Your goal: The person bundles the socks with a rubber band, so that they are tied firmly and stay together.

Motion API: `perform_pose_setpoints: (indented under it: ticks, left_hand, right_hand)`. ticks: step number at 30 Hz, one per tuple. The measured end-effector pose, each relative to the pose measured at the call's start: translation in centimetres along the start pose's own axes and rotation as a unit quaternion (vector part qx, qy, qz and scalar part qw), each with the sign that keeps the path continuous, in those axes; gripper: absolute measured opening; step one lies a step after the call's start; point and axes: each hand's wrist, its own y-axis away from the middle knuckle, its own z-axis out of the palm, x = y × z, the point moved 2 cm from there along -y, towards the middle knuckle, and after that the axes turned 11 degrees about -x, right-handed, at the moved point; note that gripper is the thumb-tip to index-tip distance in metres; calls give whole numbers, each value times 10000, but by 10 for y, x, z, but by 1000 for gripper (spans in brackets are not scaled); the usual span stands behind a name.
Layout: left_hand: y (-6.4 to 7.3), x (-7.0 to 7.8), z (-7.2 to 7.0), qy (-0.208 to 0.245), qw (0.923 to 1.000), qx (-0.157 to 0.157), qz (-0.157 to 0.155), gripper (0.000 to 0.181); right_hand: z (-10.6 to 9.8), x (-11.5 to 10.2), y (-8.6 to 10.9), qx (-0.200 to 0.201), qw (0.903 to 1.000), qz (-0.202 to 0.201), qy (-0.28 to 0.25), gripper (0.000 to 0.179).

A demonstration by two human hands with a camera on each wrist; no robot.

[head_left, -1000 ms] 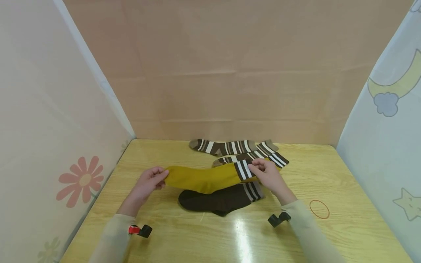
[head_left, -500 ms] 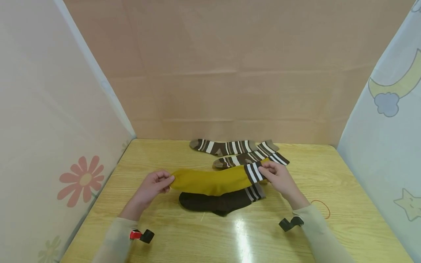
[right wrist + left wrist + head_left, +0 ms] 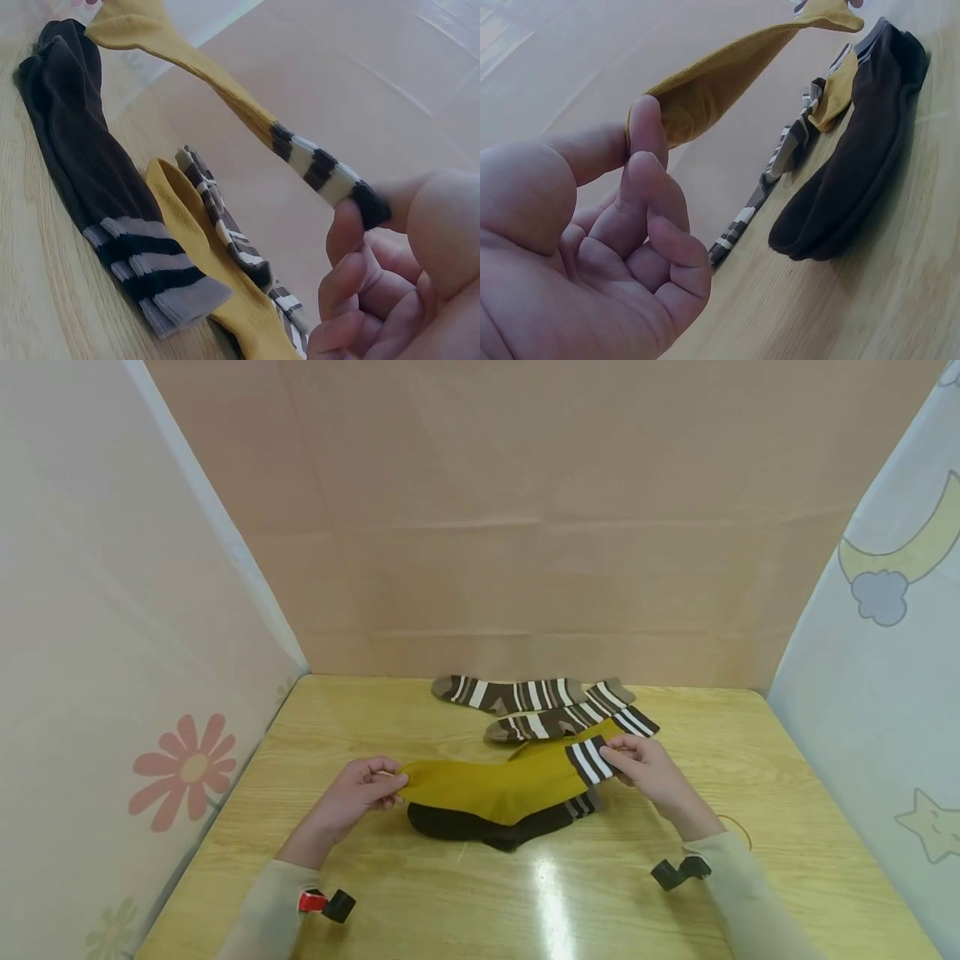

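- Since the earlier frames, the mustard sock [image 3: 487,785] stretched between the left hand [image 3: 363,792] and the right hand [image 3: 651,770] has shifted right and nearer, baring more of a second mustard sock [image 3: 543,748] behind it.
- Brown backdrop [image 3: 525,527]: rises along the far edge of the wooden table [image 3: 450,910].
- Mustard sock: raised above the table, running left to right, its toe at the left hand, its black-and-white striped cuff at the right hand, its middle sagging slightly.
- Dark socks [image 3: 453,825]: a pair laid together beneath and nearer than the raised sock, which partly covers them in the head view; their grey-striped cuffs point right.
- Second mustard sock: lying flat beyond the dark socks, its striped cuff towards the far right.
- Two striped socks [image 3: 551,723]: brown and white, farther back, one beyond the other.
- Left hand: thumb and forefinger pinch the toe tip; the other fingers curl inward, off the fabric.
- Right hand: thumb and forefinger pinch the cuff's end, other fingers bent beside it.
- Red ring [image 3: 738,827]: thin, at the right, partly hidden by the right forearm.
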Motion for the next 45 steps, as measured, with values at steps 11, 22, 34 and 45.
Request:
perform_pose_setpoints:
  ticks: [11, 22, 34, 45]
  left_hand:
    - [-2, -4, 6, 270, 9989, -153, -362, 26]
    - [-6, -19, 7, -120, 9983, -140, -545, 30]
    - [-11, -32, 8, -724, 9958, 143, -544, 24]
    - [-12, -28, 11, -1101, 9922, 342, -479, 21]
  right_hand:
    - [-7, 4, 1, -238, 9995, 174, -67, 28]
    - [-6, 23, -5, -318, 9976, 470, 400, 32]
    - [6, 31, -5, -383, 9892, 385, 1364, 28]
    - [9, 30, -3, -383, 9839, 360, 1705, 23]
